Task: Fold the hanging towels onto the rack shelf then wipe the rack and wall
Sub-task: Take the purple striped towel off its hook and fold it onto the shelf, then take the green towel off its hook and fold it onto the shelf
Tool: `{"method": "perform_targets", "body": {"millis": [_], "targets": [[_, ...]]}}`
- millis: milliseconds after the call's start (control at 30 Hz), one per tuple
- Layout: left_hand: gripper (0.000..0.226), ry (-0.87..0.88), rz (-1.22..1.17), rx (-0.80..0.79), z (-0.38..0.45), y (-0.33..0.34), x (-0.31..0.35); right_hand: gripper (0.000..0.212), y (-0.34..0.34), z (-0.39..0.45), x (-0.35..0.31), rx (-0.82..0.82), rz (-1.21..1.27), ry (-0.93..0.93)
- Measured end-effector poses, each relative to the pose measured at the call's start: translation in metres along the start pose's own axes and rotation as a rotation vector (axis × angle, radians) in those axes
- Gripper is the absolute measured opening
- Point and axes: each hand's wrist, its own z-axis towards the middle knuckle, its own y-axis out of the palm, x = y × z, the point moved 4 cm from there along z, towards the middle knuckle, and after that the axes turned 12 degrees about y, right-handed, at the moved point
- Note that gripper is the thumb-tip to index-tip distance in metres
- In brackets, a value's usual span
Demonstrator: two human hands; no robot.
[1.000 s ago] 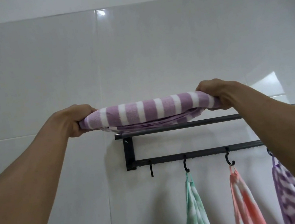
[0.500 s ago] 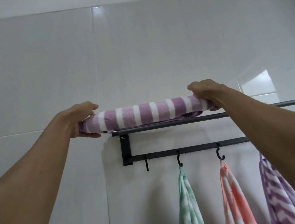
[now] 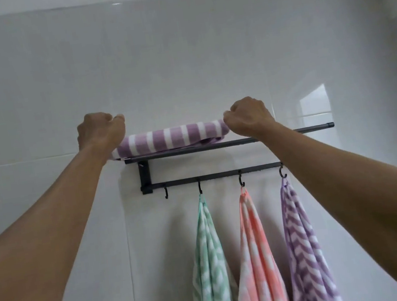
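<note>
Head view: one folded purple-and-white striped towel (image 3: 174, 137) lies on the black metal rack shelf (image 3: 292, 132). Both curled hands, left (image 3: 99, 131) and right (image 3: 248, 115), touch its ends; whether their grip pinches it, I cannot tell. Green (image 3: 208, 263), pink (image 3: 257, 257) and purple zigzag towels (image 3: 305, 250) hang unfolded. Wiping is left.

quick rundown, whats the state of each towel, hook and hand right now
striped purple towel: folded, lying on the rack shelf
green towel: hanging from a hook
pink towel: hanging from a hook
purple zigzag towel: hanging from a hook
leftmost hook: bare
left hand: curled at the folded towel's left end
right hand: curled at its right end
</note>
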Motion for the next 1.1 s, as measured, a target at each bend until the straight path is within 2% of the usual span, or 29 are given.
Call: {"method": "perform_targets", "body": {"millis": [100,233,333,567,733,833,1100], "targets": [[0.039,-0.021,-0.006,0.046,-0.049,-0.012,0.023,0.038,-0.03,-0.038,0.017,-0.066,0.015,-0.036],[0.014,-0.036,-0.022,0.02,-0.123,-0.019,0.046,0.04,-0.061,-0.091,0.046,-0.138,0.021,-0.045],[0.021,-0.068,-0.022,-0.07,-0.179,-0.017,0.052,0.033,-0.073,-0.133,0.072,-0.207,0.037,-0.035],[0.014,-0.218,-0.044,-0.223,-0.257,-0.004,0.026,0.024,-0.069,-0.184,0.117,-0.43,0.013,0.019],[0.01,-0.285,-0.085,-0.36,-0.283,0.028,-0.017,0.029,-0.028,-0.185,0.135,-0.524,-0.023,-0.001],[0.007,-0.32,-0.093,-0.39,-0.287,0.055,-0.049,0.033,0.012,-0.176,0.142,-0.57,-0.028,-0.013],[0.005,-0.375,-0.147,-0.469,-0.248,0.151,-0.12,0.04,0.129,-0.12,0.146,-0.628,-0.052,0.055]]}}
